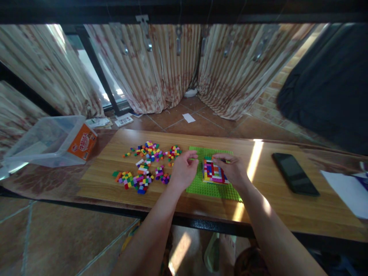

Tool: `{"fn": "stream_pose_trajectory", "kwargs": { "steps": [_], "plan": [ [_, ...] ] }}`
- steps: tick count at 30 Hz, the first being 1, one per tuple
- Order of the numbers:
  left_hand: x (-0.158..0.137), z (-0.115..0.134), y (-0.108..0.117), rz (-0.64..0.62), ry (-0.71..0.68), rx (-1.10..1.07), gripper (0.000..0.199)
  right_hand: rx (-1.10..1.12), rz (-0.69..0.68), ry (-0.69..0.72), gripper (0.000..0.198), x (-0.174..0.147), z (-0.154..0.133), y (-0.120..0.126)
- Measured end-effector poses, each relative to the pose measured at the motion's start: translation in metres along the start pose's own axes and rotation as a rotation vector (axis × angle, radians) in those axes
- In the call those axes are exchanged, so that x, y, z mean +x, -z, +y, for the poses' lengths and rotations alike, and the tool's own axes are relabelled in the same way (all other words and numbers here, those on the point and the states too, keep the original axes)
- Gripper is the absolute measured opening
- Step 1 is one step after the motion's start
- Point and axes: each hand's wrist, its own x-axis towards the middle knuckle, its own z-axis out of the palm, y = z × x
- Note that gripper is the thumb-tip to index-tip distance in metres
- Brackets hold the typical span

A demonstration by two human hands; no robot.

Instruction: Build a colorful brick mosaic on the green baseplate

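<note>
A low block of multicoloured building bricks [212, 171] sits on a green studded baseplate [198, 189]. Over the far edge of that block, my right hand [234, 168] pinches with thumb and forefinger at a small building brick; the fingers mostly hide it. My left hand [185, 169] hovers above the baseplate's left edge, its fingers loosely curved and apart from the thumb, with nothing visible in them. Left of it, loose bricks [149, 151] in many colours lie in several piles, and another pile [128, 179] is nearer the front edge.
The wooden board [99, 174] bears the bricks and baseplate. A clear plastic bin [51, 153] with an orange label stands at the far left. To the right lie a black phone [294, 174] and white paper [346, 191]. A dark bar [184, 13] crosses overhead.
</note>
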Motion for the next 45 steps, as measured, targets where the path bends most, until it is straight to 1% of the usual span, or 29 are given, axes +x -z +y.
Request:
{"fn": "stream_pose_trajectory", "kwargs": {
  "steps": [3, 6, 13, 16, 21, 26, 30, 32, 34, 36, 38, 40, 41, 42, 44, 45],
  "plan": [
    [0.0, 0.0, 0.0, -0.01, -0.002, 0.012, 0.031, 0.052, 0.002, -0.045, 0.044, 0.0, -0.001, -0.001],
    [-0.001, 0.0, 0.0, -0.023, -0.004, 0.024, 0.03, 0.06, 0.006, -0.054, 0.045, 0.0, -0.002, -0.002],
    [-0.003, 0.003, 0.0, -0.048, -0.003, 0.059, 0.03, 0.051, -0.018, -0.079, 0.04, 0.001, -0.002, 0.0],
    [-0.004, 0.004, 0.001, -0.051, -0.019, 0.086, 0.029, 0.041, -0.029, -0.067, 0.037, 0.001, -0.004, 0.0],
    [-0.005, 0.003, 0.003, -0.05, -0.024, 0.103, 0.028, 0.04, -0.022, -0.072, 0.035, 0.002, -0.005, -0.002],
    [-0.003, -0.002, 0.007, -0.036, -0.022, 0.06, 0.027, 0.053, -0.057, -0.071, 0.039, 0.004, -0.001, -0.003],
    [-0.003, -0.003, 0.017, 0.015, -0.009, -0.037, 0.027, 0.098, -0.09, -0.074, 0.051, 0.005, 0.0, 0.002],
    [-0.006, 0.006, 0.029, 0.061, 0.0, -0.12, 0.024, 0.082, -0.047, -0.054, 0.053, 0.002, -0.004, 0.008],
    [-0.01, 0.02, 0.048, 0.117, -0.013, -0.186, 0.023, 0.035, 0.034, 0.026, 0.05, -0.005, -0.014, 0.012],
    [-0.016, 0.034, 0.076, 0.144, -0.054, -0.186, 0.026, -0.006, 0.089, 0.117, 0.044, -0.016, -0.029, 0.009],
    [-0.027, 0.038, 0.109, 0.22, -0.103, -0.106, 0.029, -0.025, 0.069, 0.193, 0.04, -0.031, -0.046, -0.006],
    [-0.041, 0.025, 0.142, 0.332, -0.078, 0.057, 0.032, -0.066, -0.04, 0.295, 0.04, -0.045, -0.06, -0.032],
    [-0.05, 0.012, 0.156, 0.404, -0.055, 0.17, 0.034, -0.122, -0.115, 0.368, 0.041, -0.05, -0.065, -0.048],
    [-0.058, -0.004, 0.167, 0.477, -0.05, 0.296, 0.038, -0.185, -0.157, 0.433, 0.042, -0.053, -0.067, -0.065],
    [-0.072, -0.04, 0.181, 0.576, -0.027, 0.515, 0.045, -0.318, -0.18, 0.51, 0.044, -0.05, -0.066, -0.098],
    [-0.078, -0.057, 0.183, 0.586, -0.013, 0.602, 0.05, -0.386, -0.166, 0.505, 0.045, -0.044, -0.063, -0.112]
  ]
}}
